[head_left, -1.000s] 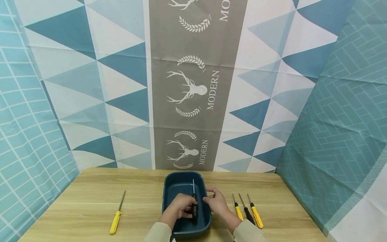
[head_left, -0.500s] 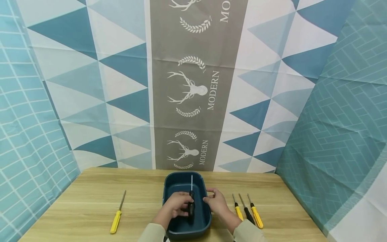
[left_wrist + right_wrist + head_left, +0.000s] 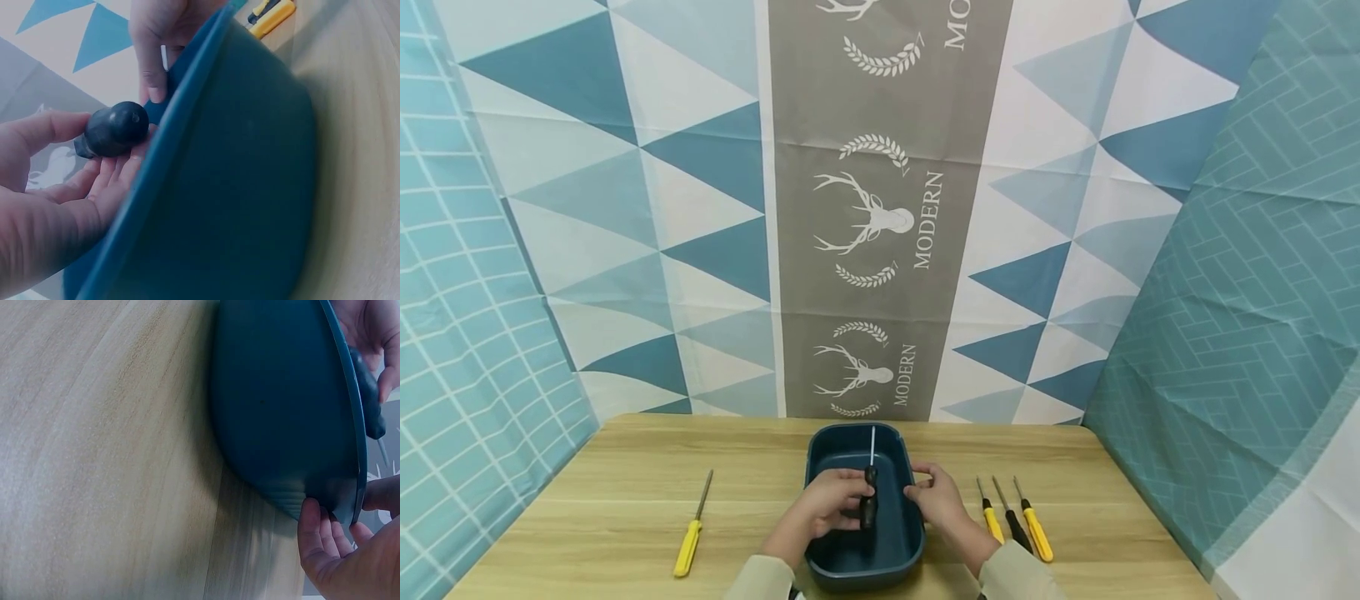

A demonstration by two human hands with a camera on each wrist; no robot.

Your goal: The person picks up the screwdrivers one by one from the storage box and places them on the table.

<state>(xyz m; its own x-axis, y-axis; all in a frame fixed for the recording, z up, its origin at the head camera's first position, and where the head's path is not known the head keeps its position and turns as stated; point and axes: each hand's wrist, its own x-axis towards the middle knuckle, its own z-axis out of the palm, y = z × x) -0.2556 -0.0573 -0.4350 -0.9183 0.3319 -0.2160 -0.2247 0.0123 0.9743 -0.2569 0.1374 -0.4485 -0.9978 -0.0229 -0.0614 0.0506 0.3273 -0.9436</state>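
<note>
A black-handled screwdriver is in my left hand, pinched between thumb and fingers over the dark blue bin. Its thin shaft points toward the bin's far side. In the left wrist view the butt of the black handle faces the camera, level with the bin's rim. My right hand grips the bin's right wall, thumb inside and fingers outside, as the right wrist view shows with the hand at the rim. Part of the bin's floor is hidden by my left hand.
Left of the bin lies a screwdriver with a yellow handle. To the right, beside my right forearm, lie two yellow-and-black screwdrivers and a black one. Patterned cloth hangs behind the wooden table.
My left hand has risen a little and shifted left with the black screwdriver, from lower inside the bin. The right hand keeps its grip on the bin's wall.
</note>
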